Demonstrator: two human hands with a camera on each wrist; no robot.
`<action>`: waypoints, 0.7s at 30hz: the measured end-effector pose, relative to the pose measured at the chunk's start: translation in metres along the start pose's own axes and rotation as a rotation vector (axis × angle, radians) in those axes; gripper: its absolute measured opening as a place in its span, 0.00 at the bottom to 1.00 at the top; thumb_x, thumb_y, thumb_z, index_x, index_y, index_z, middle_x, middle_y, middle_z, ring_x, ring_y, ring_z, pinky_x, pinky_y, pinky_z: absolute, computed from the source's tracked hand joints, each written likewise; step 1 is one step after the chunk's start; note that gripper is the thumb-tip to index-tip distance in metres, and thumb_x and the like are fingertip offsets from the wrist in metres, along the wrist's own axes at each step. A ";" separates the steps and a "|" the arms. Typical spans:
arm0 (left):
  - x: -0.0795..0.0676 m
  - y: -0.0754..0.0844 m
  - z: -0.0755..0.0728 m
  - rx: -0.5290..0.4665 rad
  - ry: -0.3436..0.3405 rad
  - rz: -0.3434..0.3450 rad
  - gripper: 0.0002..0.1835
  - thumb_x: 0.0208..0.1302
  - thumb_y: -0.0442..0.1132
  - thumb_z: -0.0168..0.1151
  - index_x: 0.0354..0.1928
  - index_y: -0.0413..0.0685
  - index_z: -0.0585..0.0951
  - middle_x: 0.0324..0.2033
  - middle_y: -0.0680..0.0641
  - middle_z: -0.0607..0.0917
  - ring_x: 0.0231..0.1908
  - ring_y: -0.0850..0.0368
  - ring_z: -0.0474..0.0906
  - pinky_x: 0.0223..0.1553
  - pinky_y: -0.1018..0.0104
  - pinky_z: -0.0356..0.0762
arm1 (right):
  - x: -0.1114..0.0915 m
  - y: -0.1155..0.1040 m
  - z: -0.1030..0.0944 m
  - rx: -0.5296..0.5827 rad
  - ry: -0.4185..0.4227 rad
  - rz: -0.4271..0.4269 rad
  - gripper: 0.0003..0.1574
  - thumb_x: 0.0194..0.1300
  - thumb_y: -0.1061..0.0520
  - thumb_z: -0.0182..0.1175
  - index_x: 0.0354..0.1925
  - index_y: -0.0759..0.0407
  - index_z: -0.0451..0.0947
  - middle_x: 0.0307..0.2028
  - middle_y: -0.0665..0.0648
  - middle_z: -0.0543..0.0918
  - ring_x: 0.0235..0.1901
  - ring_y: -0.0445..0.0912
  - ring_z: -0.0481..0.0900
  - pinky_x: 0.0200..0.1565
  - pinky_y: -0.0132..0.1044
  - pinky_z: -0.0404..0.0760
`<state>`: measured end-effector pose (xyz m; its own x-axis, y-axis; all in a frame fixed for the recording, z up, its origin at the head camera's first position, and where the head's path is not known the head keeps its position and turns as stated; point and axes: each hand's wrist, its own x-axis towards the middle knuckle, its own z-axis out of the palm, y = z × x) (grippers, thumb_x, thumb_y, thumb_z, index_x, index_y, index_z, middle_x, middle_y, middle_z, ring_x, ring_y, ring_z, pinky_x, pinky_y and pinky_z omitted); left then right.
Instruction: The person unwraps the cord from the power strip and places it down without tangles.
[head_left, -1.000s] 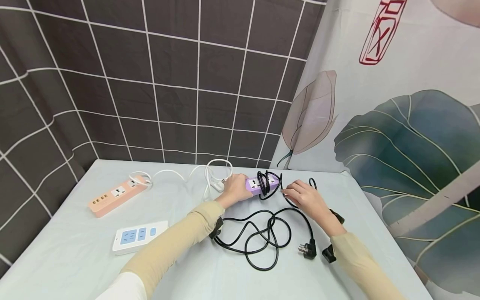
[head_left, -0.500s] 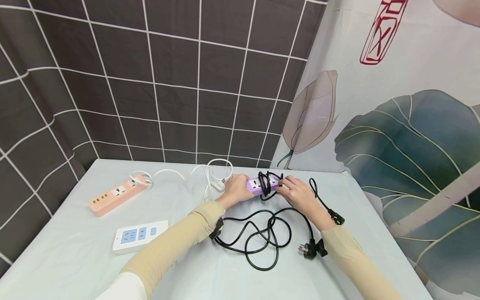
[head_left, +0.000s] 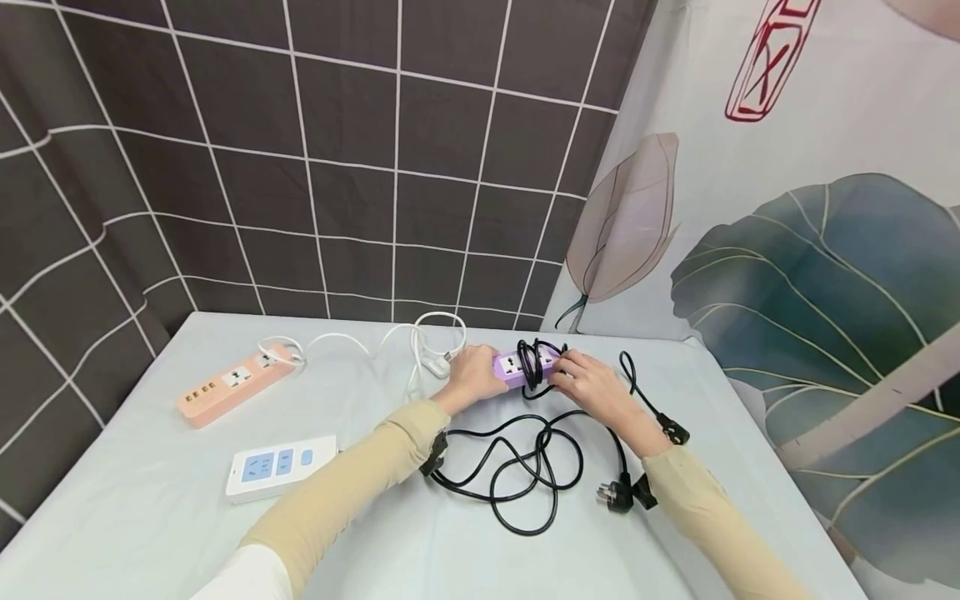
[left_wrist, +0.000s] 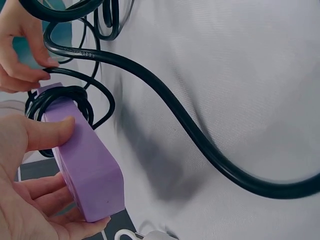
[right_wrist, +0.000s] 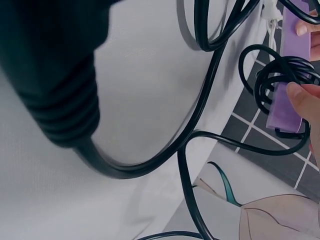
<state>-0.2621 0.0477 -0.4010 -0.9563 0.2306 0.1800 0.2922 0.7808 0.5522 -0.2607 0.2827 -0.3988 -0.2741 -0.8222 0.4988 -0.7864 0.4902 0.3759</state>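
A purple power strip (head_left: 510, 367) is gripped at its left end by my left hand (head_left: 471, 375). In the left wrist view the thumb lies on one face of the strip (left_wrist: 95, 165), with fingers on the other side. A black power cord (left_wrist: 65, 97) is wound several times around the strip's middle. My right hand (head_left: 596, 387) is at the strip's right end, pinching the cord between thumb and fingertips. In the right wrist view its thumb (right_wrist: 298, 97) lies over the strip beside the coils.
Loose black cord (head_left: 551, 492) lies looped in front of the hands, near a black plug (head_left: 618, 494). Another black plug (head_left: 672, 429) lies beside the right wrist. To the left are an orange power strip (head_left: 225, 392), a white power strip (head_left: 255, 483) and a white cord (head_left: 416, 342).
My right hand has moved left, from beside the purple strip to its right end, and stays there since half a second ago. The left hand keeps its grip.
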 end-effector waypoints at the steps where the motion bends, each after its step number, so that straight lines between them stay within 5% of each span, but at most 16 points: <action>1: 0.000 0.000 0.000 -0.005 -0.002 0.001 0.22 0.40 0.40 0.76 0.42 0.43 0.84 0.31 0.46 0.87 0.28 0.55 0.78 0.27 0.69 0.68 | 0.000 0.000 0.000 0.004 -0.006 0.001 0.09 0.46 0.62 0.70 0.30 0.58 0.82 0.34 0.54 0.82 0.38 0.48 0.77 0.42 0.38 0.80; 14: 0.005 -0.002 -0.001 -0.040 -0.028 -0.018 0.24 0.42 0.40 0.75 0.45 0.43 0.83 0.34 0.46 0.88 0.30 0.54 0.80 0.29 0.70 0.71 | -0.002 -0.001 -0.007 0.003 -0.023 -0.032 0.10 0.46 0.60 0.72 0.30 0.57 0.83 0.29 0.54 0.78 0.33 0.48 0.74 0.37 0.37 0.79; 21: 0.003 -0.005 0.000 -0.045 -0.003 -0.012 0.26 0.41 0.42 0.77 0.47 0.44 0.84 0.35 0.46 0.88 0.32 0.53 0.81 0.30 0.69 0.71 | -0.008 -0.001 -0.016 -0.033 -0.076 0.016 0.06 0.50 0.58 0.70 0.31 0.56 0.85 0.29 0.53 0.80 0.31 0.47 0.75 0.35 0.37 0.79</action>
<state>-0.2668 0.0443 -0.4030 -0.9597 0.2234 0.1708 0.2812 0.7569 0.5900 -0.2488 0.2932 -0.3907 -0.3288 -0.8332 0.4446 -0.7631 0.5117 0.3948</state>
